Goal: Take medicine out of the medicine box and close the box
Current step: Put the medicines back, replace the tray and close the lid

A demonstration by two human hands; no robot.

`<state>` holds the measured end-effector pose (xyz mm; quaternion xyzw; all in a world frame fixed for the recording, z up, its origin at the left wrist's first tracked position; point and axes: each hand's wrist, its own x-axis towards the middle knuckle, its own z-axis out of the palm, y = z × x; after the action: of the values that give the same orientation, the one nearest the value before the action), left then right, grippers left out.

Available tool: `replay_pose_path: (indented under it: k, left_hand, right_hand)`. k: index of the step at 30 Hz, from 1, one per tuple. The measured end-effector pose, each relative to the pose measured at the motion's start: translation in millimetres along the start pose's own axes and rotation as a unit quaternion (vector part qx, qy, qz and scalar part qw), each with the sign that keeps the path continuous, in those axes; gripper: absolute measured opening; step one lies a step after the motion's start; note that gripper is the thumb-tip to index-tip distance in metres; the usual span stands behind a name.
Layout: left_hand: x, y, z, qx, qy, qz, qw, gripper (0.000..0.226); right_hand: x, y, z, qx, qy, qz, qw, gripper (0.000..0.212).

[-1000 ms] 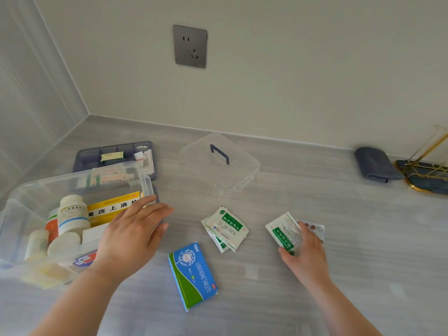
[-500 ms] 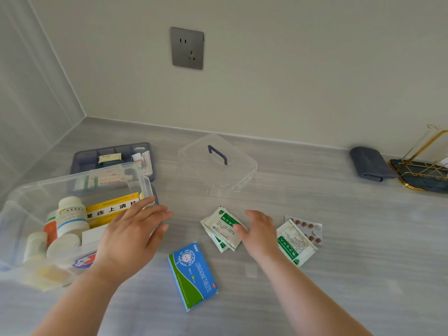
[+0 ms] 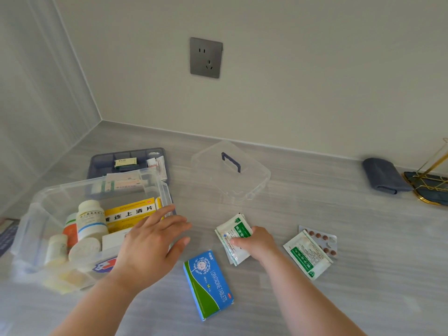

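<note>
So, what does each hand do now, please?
Left hand: open, flat on the medicine box front edge.
Right hand: fingers closing on the sachets.

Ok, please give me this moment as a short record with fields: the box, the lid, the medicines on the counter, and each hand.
box: clear medicine box, open, bottles and a yellow carton inside
lid: clear lid with dark handle, lying on the counter behind the sachets
tray: grey insert tray, out, behind the box
on counter: blue tablet carton; stack of sachets; single sachet over a blister pack
left hand: open, at the box's right wall
right hand: on the stack of sachets
</note>
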<state>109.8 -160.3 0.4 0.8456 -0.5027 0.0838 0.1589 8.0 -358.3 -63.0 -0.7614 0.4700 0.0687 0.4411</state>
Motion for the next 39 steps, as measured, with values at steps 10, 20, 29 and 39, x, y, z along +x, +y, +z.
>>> replay_pose_path:
  k: [10,20,29,39]
  left_hand:
    - [-43,-36,-14,-0.118,0.138,-0.045,0.982,0.069]
    - [-73,-81,-38,0.036,0.057,-0.172,0.983,0.039]
    - [-75,-87,-35,0.035,0.083,-0.173,0.981,0.034]
    - [-75,-88,-32,0.043,0.071,-0.159,0.984,0.036]
  right_hand:
    - [-35,-57,-17,0.244,0.102,-0.19,0.945,0.021]
    - [-55,-208,36,-0.138,-0.109,-0.398,0.901,0.011]
    - [-27,-239,91,-0.484,-0.222,-0.283,0.798,0.042]
    - [-46,-202,84,-0.299,-0.02,-0.447,0.843,0.058]
